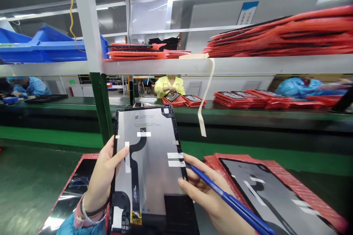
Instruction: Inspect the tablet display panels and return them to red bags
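Note:
A tablet screen panel [154, 169] is held up in front of me, its silvery back facing me. It has a black frame, a dark ribbon cable [135, 176] and several strips of white tape. My left hand [103, 170] grips its left edge, thumb on the back beside a tape strip. At the right edge, my right hand [205, 191] pinches the panel with the thumb on its back. A long blue pen-like tool [228, 200] also lies in that hand, its tip hidden near the panel edge.
Another screen panel [270, 191] lies on red bubble wrap at the right. A glossy dark panel [74, 191] rests on red wrap at the left. A tape strip [205, 99] hangs from the shelf [154, 68]. Across the bench, a person in yellow [169, 86] handles a panel.

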`<move>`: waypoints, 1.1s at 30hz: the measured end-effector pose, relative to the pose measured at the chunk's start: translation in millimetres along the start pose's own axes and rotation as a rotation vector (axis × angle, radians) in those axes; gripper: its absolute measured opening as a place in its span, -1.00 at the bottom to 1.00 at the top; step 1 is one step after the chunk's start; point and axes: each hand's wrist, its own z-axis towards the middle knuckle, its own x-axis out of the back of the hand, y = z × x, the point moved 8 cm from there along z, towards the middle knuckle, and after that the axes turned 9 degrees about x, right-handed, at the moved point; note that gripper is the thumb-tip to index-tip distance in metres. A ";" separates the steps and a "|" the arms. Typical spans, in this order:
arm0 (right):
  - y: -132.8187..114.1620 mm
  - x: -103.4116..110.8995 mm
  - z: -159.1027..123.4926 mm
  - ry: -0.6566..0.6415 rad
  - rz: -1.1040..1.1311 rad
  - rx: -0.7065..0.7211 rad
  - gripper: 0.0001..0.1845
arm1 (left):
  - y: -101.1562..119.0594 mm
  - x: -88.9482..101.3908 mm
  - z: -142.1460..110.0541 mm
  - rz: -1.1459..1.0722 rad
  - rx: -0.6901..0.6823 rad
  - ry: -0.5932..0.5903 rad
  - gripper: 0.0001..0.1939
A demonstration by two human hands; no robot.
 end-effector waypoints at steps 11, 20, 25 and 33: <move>-16.5 3.9 -7.4 0.106 -0.189 0.060 -0.59 | 3.6 -1.5 -2.0 0.049 -0.057 0.041 -0.67; -25.9 5.1 -5.3 0.205 -0.256 0.128 -0.73 | 1.3 -8.3 -4.6 -0.009 -0.047 0.009 -0.66; -22.0 8.9 3.3 0.152 -0.369 0.163 -0.63 | -1.0 -9.3 -6.6 0.080 -0.084 -0.011 -0.64; -6.0 15.8 9.1 0.095 -0.431 0.107 -0.67 | 6.1 -10.9 -11.8 0.214 -0.161 0.034 -0.65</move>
